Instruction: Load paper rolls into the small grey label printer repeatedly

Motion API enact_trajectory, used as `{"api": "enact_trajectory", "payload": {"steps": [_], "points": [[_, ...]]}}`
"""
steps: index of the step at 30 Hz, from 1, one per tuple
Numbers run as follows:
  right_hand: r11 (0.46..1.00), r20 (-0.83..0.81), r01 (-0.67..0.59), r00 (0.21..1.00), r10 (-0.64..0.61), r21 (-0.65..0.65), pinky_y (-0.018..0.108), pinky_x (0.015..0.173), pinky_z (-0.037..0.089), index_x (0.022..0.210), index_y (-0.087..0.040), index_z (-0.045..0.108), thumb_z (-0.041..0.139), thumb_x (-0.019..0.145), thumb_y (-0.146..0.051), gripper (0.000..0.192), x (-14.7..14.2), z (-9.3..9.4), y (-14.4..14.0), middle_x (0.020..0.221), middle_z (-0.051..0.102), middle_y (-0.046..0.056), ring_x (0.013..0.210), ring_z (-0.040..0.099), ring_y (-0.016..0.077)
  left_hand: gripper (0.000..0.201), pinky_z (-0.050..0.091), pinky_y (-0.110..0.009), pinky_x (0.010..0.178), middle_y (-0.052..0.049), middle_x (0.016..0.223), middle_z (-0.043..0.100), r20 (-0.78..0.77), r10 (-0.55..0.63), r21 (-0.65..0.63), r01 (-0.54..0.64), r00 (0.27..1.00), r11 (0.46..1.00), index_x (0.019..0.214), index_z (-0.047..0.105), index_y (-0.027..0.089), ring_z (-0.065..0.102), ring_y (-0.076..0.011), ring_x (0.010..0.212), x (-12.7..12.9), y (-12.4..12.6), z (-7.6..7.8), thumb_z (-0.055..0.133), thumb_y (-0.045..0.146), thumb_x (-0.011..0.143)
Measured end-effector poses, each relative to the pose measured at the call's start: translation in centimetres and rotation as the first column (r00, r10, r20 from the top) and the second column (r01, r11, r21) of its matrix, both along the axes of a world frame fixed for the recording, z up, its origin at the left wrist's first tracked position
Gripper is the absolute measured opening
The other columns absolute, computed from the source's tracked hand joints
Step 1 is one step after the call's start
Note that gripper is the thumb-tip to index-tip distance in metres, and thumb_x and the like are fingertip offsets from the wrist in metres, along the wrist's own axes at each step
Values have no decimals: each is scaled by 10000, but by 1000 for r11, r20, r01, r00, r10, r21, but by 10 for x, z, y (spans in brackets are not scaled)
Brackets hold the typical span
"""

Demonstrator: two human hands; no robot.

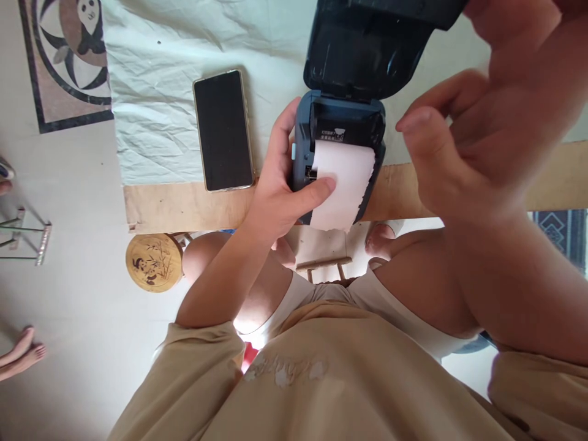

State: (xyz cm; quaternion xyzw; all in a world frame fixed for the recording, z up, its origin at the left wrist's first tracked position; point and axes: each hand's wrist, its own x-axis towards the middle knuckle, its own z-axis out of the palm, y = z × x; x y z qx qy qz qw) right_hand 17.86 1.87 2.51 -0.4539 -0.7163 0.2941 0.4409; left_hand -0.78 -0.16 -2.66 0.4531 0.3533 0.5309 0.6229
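Observation:
A small dark-blue portable printer [301,135] is in the grip of my left hand [287,184], near the table's front edge. Its black lid [362,52] is flipped up and back. White paper [344,190] with a ragged edge comes out of the compartment and hangs over the printer's front. My left thumb presses on this paper, while the other fingers go around the printer's left side, partly hidden. To the right of the printer, my right hand [478,135] is raised with thumb and fingers apart and nothing visible in it. Its upper fingers come near the lid's corner, blurred and cut off by the frame.
Left of the printer, a phone [223,131] with a dark screen lies on the pale tablecloth [156,79]. The bare wooden edge [184,205] runs along the front. Below stands a round wooden stool [154,262]. Another person's feet [22,354] are on the floor at left.

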Motion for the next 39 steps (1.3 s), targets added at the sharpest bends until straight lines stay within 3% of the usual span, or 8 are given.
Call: {"api": "enact_trajectory", "payload": {"steps": [5, 10, 13, 16, 19, 22, 27, 39], "points": [[982, 61, 60, 996, -72, 180, 223, 595, 394, 1035, -205, 526, 488, 842, -351, 246, -4, 3, -3, 1052, 535, 39, 953, 529, 129, 803, 467, -213, 686, 6, 1095, 554, 23, -32, 168, 28, 999, 985, 1264, 394, 348, 575, -98, 802, -3, 9, -27, 777, 416, 562], [960, 266, -153, 960, 88, 234, 245, 626, 450, 952, -170, 516, 591, 726, -263, 256, 1, -6, 1, 1000, 489, 89, 955, 495, 146, 799, 491, -245, 825, 2, 1121, 528, 9, -12, 117, 11, 1000, 993, 1262, 370, 352, 574, -140, 971, -5, 9, -26, 774, 414, 576], [956, 340, -236, 926, 165, 177, 263, 674, 483, 909, -165, 501, 614, 702, -249, 251, 2, -9, 2, 1095, 433, 114, 1042, 474, 165, 778, 488, -267, 882, -2, 1165, 511, 3, -32, 111, 32, 999, 993, 1259, 367, 347, 552, -167, 1064, -6, 7, -21, 769, 389, 594], [966, 253, -248, 942, 222, 75, 245, 644, 482, 1046, -181, 471, 609, 741, -299, 354, -1, -10, 0, 1211, 411, 115, 1138, 446, 187, 718, 480, -271, 906, -3, 1186, 513, 33, -43, 138, 39, 999, 990, 1270, 377, 330, 549, -171, 1089, -7, 3, -14, 727, 418, 650], [946, 126, -299, 941, 314, -124, 244, 640, 477, 1293, -225, 290, 618, 762, -387, 645, -3, -14, -2, 1218, 433, 82, 989, 510, 140, 594, 444, -305, 996, -10, 1128, 550, 45, -8, 126, 2, 999, 992, 1242, 438, 278, 549, -184, 1128, -6, -2, -3, 654, 472, 724], [899, 60, -376, 915, 398, -225, 284, 728, 478, 1352, -256, 171, 632, 747, -455, 786, -5, -19, -1, 1146, 467, 54, 864, 507, 115, 407, 485, -309, 931, -1, 965, 577, -7, -2, 40, 2, 1000, 999, 1119, 512, 229, 609, -178, 1040, -4, -7, 8, 600, 453, 791], [863, -44, -426, 901, 431, -273, 263, 706, 449, 1335, -259, 162, 608, 774, -430, 736, -7, -21, -1, 1068, 460, 43, 846, 482, 109, 313, 506, -214, 719, 14, 876, 573, 17, 4, -15, -4, 1000, 1000, 1054, 527, 210, 652, -140, 903, -1, -10, 16, 567, 422, 828], [848, -171, -407, 913, 370, -341, 222, 622, 413, 1300, -261, 215, 625, 776, -433, 687, -8, -20, -3, 966, 459, 21, 777, 464, 82, 284, 469, -172, 619, -7, 901, 627, 138, -50, -26, 54, 989, 998, 1060, 545, 197, 641, -108, 846, -2, -9, 15, 576, 361, 831]]}}
